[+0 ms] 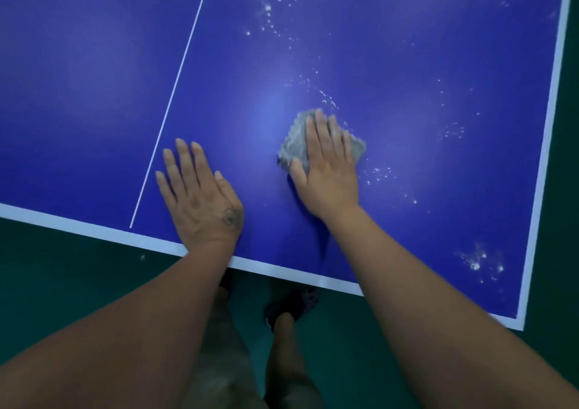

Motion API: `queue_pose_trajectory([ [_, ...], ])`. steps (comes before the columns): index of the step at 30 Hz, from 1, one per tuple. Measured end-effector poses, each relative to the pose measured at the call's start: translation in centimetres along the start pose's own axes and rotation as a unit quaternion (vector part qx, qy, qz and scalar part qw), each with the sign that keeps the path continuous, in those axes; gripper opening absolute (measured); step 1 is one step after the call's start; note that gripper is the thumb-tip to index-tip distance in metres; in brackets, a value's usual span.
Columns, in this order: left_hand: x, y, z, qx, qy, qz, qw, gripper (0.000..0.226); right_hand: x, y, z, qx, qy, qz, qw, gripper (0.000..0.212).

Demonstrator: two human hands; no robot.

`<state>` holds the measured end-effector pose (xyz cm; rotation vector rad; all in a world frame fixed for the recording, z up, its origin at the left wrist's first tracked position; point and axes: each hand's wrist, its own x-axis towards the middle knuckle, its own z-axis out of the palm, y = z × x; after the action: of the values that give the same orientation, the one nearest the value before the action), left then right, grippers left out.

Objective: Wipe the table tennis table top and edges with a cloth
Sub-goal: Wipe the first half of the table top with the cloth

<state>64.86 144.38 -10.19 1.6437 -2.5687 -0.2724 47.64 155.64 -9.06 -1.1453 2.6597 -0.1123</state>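
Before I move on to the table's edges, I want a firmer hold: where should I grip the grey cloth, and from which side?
Probably from above, with the right hand lying flat on it. The cloth lies flat on the table, so nothing stands up to grab; its widest free part is the flap left of the fingers. Curl thumb and fingers to bunch that flap.

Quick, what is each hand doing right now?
Left hand: open, flat on the blue table, holding nothing.
Right hand: open, fingers straight, pressing the grey cloth onto the table.
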Motion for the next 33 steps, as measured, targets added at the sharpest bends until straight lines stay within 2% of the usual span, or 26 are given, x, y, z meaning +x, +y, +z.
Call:
queue_pose_trajectory([
  [3, 0.0, 0.1, 0.0, -0.003, 0.006, 0.003, 1.0, 0.063, 3.5, 0.0, -0.8, 0.003, -0.014, 0.024, 1.0, 0.076],
  [5, 0.0, 0.2, -0.1, -0.004, 0.011, 0.007, 1.0, 0.063, 2.7, -0.7, -0.6, 0.021, -0.013, 0.028, 0.999, 0.073],
  [10, -0.1, 0.1, -0.4, -0.011, 0.002, 0.003, 1.0, 0.062, -9.8, -2.1, 1.8, 0.028, 0.011, -0.009, 0.999, 0.071],
  [13, -0.1, 0.3, -0.5, -0.01, -0.001, 0.002, 1.0, 0.062, -15.5, -0.7, 2.5, 0.024, -0.008, -0.02, 0.999, 0.07],
  [16, 0.0, 0.3, -0.4, -0.006, -0.003, 0.002, 1.0, 0.063, -13.1, 2.2, 1.7, 0.021, -0.009, -0.033, 0.999, 0.07],
  [22, 0.0, 0.1, 0.0, -0.004, 0.009, 0.006, 1.0, 0.063, -0.9, 7.2, -1.3, 0.026, 0.002, 0.074, 0.997, 0.071],
  [25, 0.0, 0.1, 0.0, -0.001, 0.005, 0.004, 1.0, 0.064, -0.1, 6.5, -1.4, 0.036, -0.002, 0.088, 0.995, 0.071],
  [33, -2.6, 2.5, -0.3, -0.013, -0.009, -0.023, 1.0, 0.064, -17.6, 3.1, 2.0, 0.026, 0.005, 0.057, 0.998, 0.076],
])
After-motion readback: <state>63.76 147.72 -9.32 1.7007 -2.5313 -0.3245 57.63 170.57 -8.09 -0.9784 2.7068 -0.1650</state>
